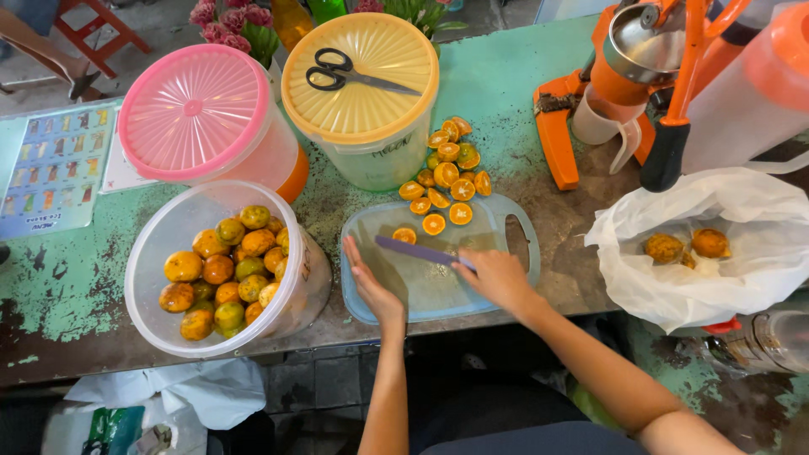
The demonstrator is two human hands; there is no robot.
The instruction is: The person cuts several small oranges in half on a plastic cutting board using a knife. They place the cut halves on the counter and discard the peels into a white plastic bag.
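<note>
**Inspector A:** Right hand [499,276]?

**Inspector B:** Closed around the handle of a purple knife [417,250], blade lying across the clear cutting board [438,291].

**Inspector A:** Left hand [371,285]?

**Inspector B:** Flat and open, edge resting on the board, holding nothing.

**Inspector A:** Fruit?

**Inspector B:** Halved oranges [447,177] heaped at the board's far edge; whole oranges [226,274] in the clear tub [152,253] to the left.

Right hand [497,276] holds purple knife [419,251] over cutting board [438,286].
</note>
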